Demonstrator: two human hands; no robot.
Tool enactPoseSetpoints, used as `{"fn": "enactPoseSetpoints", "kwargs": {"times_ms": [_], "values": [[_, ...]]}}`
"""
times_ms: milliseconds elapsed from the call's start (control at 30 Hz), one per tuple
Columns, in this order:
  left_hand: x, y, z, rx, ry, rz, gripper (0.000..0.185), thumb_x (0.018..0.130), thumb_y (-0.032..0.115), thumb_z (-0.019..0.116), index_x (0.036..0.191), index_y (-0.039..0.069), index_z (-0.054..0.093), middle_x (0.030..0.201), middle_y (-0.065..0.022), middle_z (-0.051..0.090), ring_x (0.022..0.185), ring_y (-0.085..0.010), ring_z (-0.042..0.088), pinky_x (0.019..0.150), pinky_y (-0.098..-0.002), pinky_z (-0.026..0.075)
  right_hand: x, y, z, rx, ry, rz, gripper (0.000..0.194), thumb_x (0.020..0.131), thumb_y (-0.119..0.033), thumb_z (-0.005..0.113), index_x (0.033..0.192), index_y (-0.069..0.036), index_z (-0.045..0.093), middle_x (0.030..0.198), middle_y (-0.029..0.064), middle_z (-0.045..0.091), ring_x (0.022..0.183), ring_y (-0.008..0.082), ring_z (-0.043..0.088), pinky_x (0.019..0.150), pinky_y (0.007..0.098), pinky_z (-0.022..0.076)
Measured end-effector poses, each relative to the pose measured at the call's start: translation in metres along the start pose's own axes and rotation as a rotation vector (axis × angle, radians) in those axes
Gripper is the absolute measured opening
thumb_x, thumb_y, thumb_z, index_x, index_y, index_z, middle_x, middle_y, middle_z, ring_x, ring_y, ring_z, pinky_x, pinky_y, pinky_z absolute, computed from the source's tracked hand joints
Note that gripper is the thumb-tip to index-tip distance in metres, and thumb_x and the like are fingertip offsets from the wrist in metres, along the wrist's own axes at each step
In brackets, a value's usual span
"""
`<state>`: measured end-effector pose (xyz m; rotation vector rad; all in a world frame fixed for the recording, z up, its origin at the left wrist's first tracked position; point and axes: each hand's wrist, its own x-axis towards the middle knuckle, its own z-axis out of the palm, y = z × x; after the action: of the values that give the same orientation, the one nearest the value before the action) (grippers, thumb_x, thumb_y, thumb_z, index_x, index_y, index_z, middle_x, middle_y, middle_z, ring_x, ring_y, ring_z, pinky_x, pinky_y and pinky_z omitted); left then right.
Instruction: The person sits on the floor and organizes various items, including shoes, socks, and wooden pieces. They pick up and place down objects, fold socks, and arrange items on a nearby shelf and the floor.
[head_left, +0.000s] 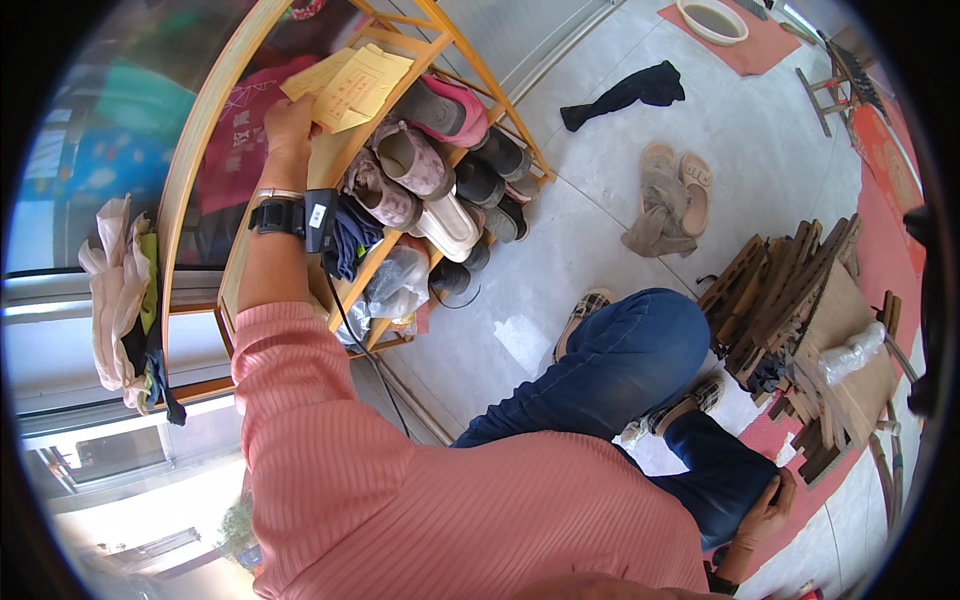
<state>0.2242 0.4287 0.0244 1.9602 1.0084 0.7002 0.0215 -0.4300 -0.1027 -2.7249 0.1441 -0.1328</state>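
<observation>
My left hand (289, 126) reaches to a shelf of the wooden shoe rack (346, 161), its fingers closed at the edge of yellow paper packets (363, 87) that bear red writing. A black strap with a small box on a cable is on that wrist. Below the packets, floral shoes (412, 161) stand beside a pink shoe (465, 112). My right hand (769, 510) rests on my bent knee in blue jeans, holding no object that shows.
A black cloth (626, 95) and beige slippers (696, 187) with a brown cloth lie on the tiled floor. At the right are stacked wooden pieces (772, 285) beside cardboard (847, 337). A basin (712, 21) of water stands on a red mat. Cloths (116, 300) hang at the rack's left end.
</observation>
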Motion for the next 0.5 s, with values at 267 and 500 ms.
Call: {"fn": "enactPoseSetpoints", "kwargs": {"times_ms": [267,500], "values": [[-0.033,-0.018,-0.007,0.487,0.104,0.746,0.045,0.090,0.041,0.065,0.112,0.002,0.071,0.113,-0.0246,0.067,0.102,-0.0404,0.065,0.096,-0.0428,0.049,-0.001,0.002,0.002,0.025,0.004,0.017,0.026,0.100,-0.016,0.049,0.109,0.004,0.063,0.106,0.0186,0.064,0.098,0.0359,0.059,0.088,0.0429,0.0466],[-0.050,0.008,0.020,0.656,-0.033,0.644,0.060,0.087,0.050,0.071,0.127,0.007,0.065,0.126,-0.0209,0.063,0.119,-0.0323,0.060,0.100,-0.0386,0.047,-0.003,-0.003,0.002,0.012,0.024,-0.009,0.027,0.100,-0.017,0.049,0.109,0.004,0.063,0.105,0.0184,0.063,0.098,0.0358,0.059,0.087,0.0428,0.0468]]}}
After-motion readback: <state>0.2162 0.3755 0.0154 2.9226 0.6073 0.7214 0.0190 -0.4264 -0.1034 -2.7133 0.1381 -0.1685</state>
